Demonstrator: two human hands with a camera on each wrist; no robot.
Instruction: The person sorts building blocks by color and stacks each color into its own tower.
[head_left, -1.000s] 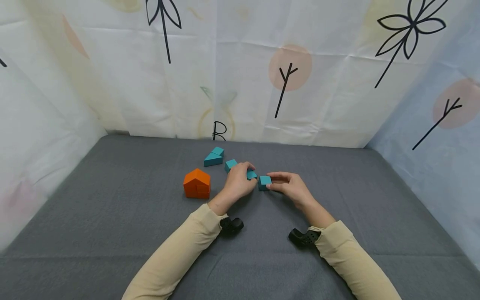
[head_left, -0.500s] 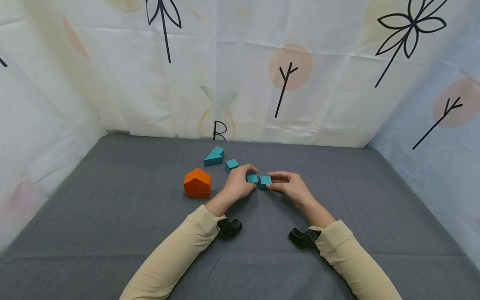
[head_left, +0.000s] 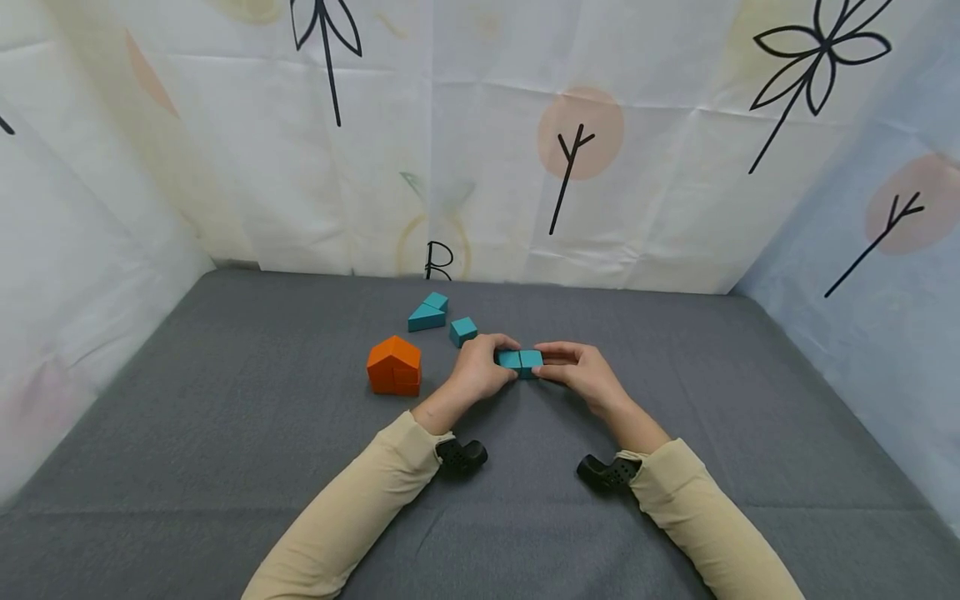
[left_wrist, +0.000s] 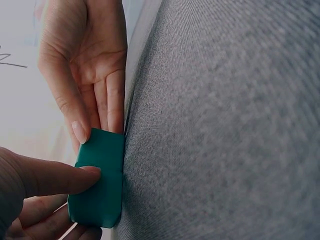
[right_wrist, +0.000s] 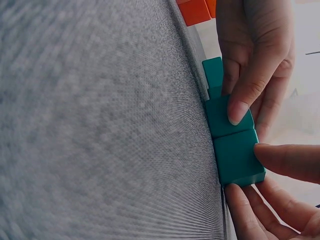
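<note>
Two teal blocks sit side by side on the grey cloth, face against face. The left teal block [head_left: 508, 359] is held between the thumb and fingers of my left hand [head_left: 477, 367]. My right hand [head_left: 583, 372] grips the right teal block [head_left: 531, 360] from its outer side, thumb near and fingers behind. A thin seam between the blocks shows in the right wrist view, where the left thumb presses the upper block [right_wrist: 220, 117] and the right fingertips touch the lower one [right_wrist: 237, 159].
Just behind my left hand stands another teal cube [head_left: 462, 331]. Farther back lie a teal wedge [head_left: 427, 318] and a small teal piece [head_left: 437, 300] against it. An orange house shape [head_left: 393, 367] built of blocks stands to the left. Printed cloth walls [head_left: 495, 192] enclose the table.
My left hand has shifted slightly right and toward me with its teal block, closing the gap to the right block. The right hand and its block have stayed put.
</note>
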